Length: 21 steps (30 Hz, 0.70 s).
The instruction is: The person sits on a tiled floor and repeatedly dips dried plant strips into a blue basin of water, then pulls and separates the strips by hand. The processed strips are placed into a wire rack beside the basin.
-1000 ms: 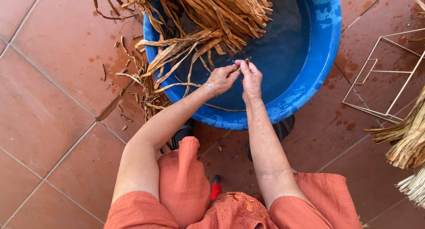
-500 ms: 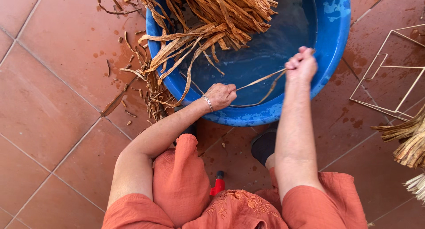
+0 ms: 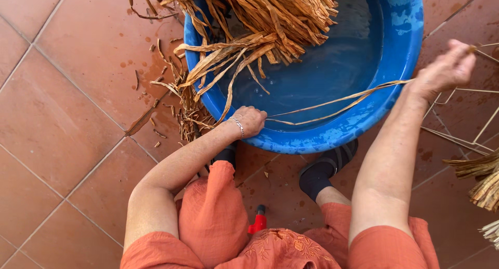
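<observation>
A round blue tub (image 3: pixel 400 50) of water stands on the tiled floor, with a heap of wet tan leaf strips (image 3: pixel 270 14) spilling over its far left rim. My left hand (image 3: pixel 249 120) rests at the near rim and pinches one end of a long thin strip (image 3: pixel 338 100). That strip stretches across the water to my right hand (image 3: pixel 442 71), which grips its other end beyond the tub's right rim. The strip looks split into two thin strands between the hands.
A wire frame (image 3: pixel 468 128) lies on the floor to the right, next to a dry straw bundle (image 3: pixel 481 183). Strip scraps (image 3: pixel 171 107) and wet patches lie left of the tub. A red tool handle (image 3: pixel 257 222) shows between my knees.
My hands were together at the tub's near rim. The right hand has moved far to the right, drawing the strip out, while the left stayed at the rim.
</observation>
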Available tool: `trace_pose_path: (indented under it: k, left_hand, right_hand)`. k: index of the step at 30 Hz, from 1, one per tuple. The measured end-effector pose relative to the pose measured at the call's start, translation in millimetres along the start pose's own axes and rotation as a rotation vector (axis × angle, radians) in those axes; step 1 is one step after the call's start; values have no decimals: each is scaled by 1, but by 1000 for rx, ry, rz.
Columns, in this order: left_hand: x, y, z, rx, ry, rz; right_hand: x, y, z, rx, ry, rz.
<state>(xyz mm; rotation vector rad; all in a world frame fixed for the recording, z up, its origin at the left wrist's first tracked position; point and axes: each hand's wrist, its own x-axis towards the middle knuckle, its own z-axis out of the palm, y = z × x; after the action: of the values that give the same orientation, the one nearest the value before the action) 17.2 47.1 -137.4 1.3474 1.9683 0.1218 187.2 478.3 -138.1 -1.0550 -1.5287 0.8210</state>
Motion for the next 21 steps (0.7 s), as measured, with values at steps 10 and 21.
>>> trace_pose_path:
  k: [10, 21]
  left_hand:
    - [83, -59, -51, 411, 401, -199]
    - [85, -35, -42, -316, 458, -120]
  right_hand:
    - [-198, -56, 81, -321, -1007, 105]
    - [-201, -77, 80, 325, -842, 1008]
